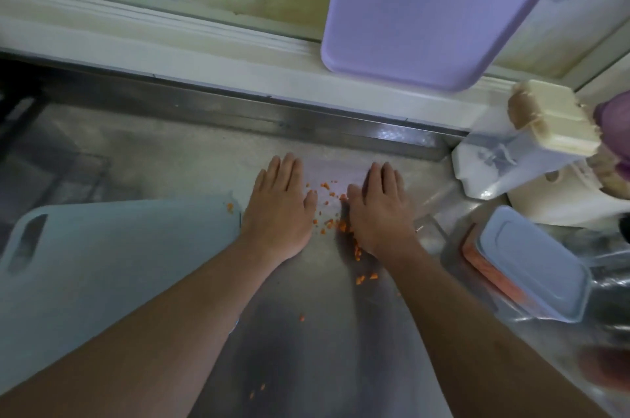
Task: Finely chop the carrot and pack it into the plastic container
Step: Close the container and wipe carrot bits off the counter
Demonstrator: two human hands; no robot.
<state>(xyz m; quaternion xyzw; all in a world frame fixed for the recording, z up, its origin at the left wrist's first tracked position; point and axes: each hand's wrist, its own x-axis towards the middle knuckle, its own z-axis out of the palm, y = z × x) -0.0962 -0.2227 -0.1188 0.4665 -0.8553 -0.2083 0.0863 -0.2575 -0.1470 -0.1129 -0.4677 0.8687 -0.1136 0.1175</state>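
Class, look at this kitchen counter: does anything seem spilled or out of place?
Yes. Chopped carrot bits are scattered over the steel counter, between the flat left hand and right hand, off the cutting board.

Bare forearms, no sleeves, two hands (278, 204)

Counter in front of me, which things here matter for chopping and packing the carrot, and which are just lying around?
Job: carrot bits, lidded plastic container, pale cutting board, left hand, right hand.
Lying about: purple board, cream brush.
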